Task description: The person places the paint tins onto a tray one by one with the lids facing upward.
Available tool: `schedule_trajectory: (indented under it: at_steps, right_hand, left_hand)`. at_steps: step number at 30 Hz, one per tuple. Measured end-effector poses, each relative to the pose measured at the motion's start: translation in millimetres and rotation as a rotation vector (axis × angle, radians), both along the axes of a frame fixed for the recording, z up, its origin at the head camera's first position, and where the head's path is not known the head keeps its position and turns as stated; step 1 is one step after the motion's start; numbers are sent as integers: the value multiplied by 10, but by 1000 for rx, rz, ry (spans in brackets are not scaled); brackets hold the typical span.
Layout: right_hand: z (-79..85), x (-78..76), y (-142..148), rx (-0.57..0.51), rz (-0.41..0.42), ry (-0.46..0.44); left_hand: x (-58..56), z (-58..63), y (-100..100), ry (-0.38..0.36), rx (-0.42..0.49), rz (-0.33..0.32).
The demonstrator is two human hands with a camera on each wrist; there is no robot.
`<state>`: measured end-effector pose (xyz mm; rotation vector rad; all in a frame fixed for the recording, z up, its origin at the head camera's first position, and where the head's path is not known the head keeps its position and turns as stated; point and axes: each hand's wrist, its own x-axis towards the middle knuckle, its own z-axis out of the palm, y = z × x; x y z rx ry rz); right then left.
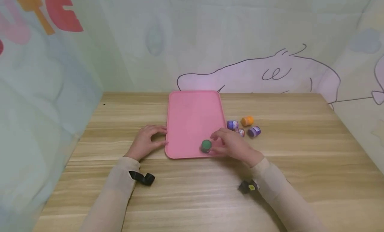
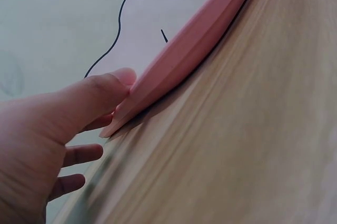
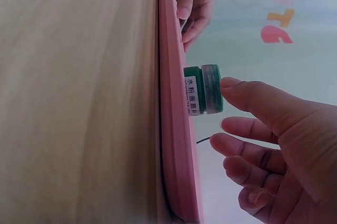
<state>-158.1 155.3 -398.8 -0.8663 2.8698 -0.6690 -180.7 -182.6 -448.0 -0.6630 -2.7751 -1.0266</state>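
A green jar (image 1: 206,146) stands upright near the tray's (image 1: 193,115) near right corner. The right hand (image 1: 235,145), nearer, is spread on its tray-right side, thumb at the lid; the left hand (image 1: 146,142), fingers apart, touches the tray's left rim.

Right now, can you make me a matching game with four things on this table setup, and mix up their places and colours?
Column one:
1. Green jar
2. Orange jar
3. Tray
4. Table

Column two:
A. Pink
B. Standing on the tray
C. Light brown with wood grain
D. Right of the tray in the head view

Pairs: 1-B, 2-D, 3-A, 4-C
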Motion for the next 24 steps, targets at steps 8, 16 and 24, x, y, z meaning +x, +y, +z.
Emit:
schedule_trajectory:
  at_steps: [8,16,24]
  right_hand:
    - [12,-3,38,-9,1,14]
    - [51,10,108,-2,-40,-26]
    - [96,29,202,16,-55,-22]
  left_hand:
    - [6,-6,6,3,3,5]
    - [4,-20,4,13,-6,0]
    - [7,-9,5,4,-11,7]
